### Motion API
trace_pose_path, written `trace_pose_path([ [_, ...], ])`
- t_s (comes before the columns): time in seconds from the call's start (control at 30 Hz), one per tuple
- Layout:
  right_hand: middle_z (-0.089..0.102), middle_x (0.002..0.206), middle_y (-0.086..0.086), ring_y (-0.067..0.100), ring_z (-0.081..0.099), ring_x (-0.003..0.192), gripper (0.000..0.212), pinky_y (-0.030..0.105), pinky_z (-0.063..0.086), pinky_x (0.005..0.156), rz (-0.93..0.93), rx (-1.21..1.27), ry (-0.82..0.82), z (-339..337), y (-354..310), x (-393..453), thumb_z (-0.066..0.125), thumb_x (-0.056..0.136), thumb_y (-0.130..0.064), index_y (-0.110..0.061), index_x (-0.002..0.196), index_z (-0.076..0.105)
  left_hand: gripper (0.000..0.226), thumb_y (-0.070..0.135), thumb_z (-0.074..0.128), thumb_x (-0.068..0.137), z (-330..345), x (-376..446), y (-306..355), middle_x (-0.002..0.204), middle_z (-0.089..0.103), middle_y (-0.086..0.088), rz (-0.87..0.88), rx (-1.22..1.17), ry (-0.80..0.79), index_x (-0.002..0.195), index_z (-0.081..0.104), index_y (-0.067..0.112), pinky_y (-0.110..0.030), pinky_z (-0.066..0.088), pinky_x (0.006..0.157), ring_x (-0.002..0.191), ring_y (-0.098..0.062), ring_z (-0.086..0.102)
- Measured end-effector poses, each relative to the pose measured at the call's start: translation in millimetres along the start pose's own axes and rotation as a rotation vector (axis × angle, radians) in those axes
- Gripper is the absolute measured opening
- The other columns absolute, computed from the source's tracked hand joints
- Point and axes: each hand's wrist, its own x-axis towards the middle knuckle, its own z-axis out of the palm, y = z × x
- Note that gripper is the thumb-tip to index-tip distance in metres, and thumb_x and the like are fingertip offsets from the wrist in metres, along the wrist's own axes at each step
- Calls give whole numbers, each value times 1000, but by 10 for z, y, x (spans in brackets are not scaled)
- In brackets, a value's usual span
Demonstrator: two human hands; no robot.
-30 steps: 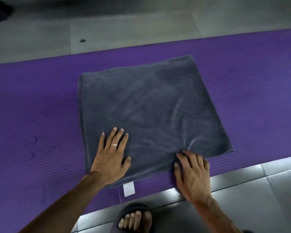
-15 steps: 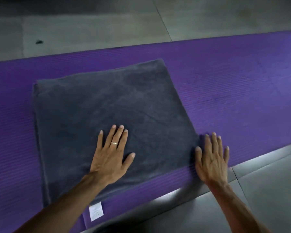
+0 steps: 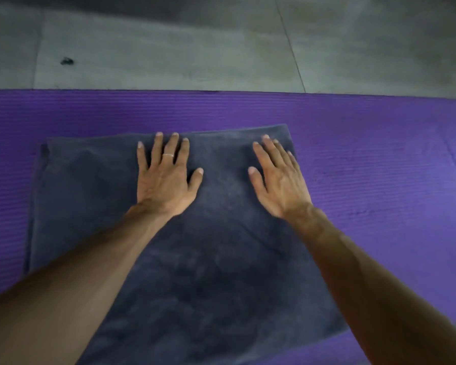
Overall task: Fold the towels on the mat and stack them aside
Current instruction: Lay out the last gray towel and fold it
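Note:
A dark grey towel (image 3: 216, 259), folded into a rough square, lies flat on the purple mat (image 3: 379, 159). My left hand (image 3: 165, 177), with a ring on one finger, rests flat on the towel near its far edge, fingers spread. My right hand (image 3: 279, 180) lies flat on the towel near its far right corner, fingers straight. Both forearms reach across the towel from the near side and hide parts of it.
Grey floor tiles (image 3: 169, 56) lie beyond the mat's far edge, with a small dark speck (image 3: 67, 61) on one. Bare purple mat stretches to the left and right of the towel.
Both hands have slid forward across the towel to its far edge. The right hand came off the mat onto the towel. The view has shifted closer over the towel.

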Motion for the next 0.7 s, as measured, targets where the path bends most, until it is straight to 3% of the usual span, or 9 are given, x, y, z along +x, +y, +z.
trace_pose_path([
  [0.07,8,164,1,21,7,150,61,49,5,119,-26,-107,-113,19,164,457,19,100,-50,-24,155,16,77,62,22,92,70,39,-22,162,8,-6,-47,17,-3,154,12,18,-61,-3,116,148,-36,-5],
  [0.2,-3,164,0,21,-3,151,61,54,-3,119,239,-146,-222,-77,600,902,16,102,-51,-25,156,3,80,65,24,89,86,60,-20,161,14,-8,-47,18,4,154,18,19,-65,2,114,147,-41,1],
  [0.3,7,163,7,27,7,150,67,53,7,118,56,-175,-115,-118,476,679,17,98,-52,-18,156,13,83,67,28,86,60,88,-24,160,19,-10,-25,-1,-17,152,25,17,-67,5,113,146,-43,6],
  [0.4,19,161,6,26,21,148,68,57,25,114,-240,-273,-222,-43,536,445,20,97,-56,-18,153,26,84,68,30,86,58,67,-30,160,20,-10,-33,19,-27,152,25,17,-66,6,113,146,-42,6],
  [0.47,18,162,4,25,22,147,73,59,23,113,-206,-298,-230,-40,667,562,14,95,-61,-19,154,23,84,68,30,85,44,77,-12,160,20,-9,-27,25,-49,152,24,18,-66,6,113,147,-41,6],
  [0.63,4,164,-1,21,4,151,77,53,5,118,-121,-262,-203,-49,688,573,-1,88,-61,-25,156,10,86,72,13,84,23,89,-9,163,3,-3,-54,89,-118,155,5,23,-62,1,115,148,-36,-7],
  [0.7,6,164,0,23,8,150,69,54,5,118,-66,-267,-219,-140,873,542,4,93,-59,-29,155,10,87,73,10,83,10,85,1,163,-1,-2,-58,107,-143,155,2,24,-62,0,116,148,-35,-9],
])
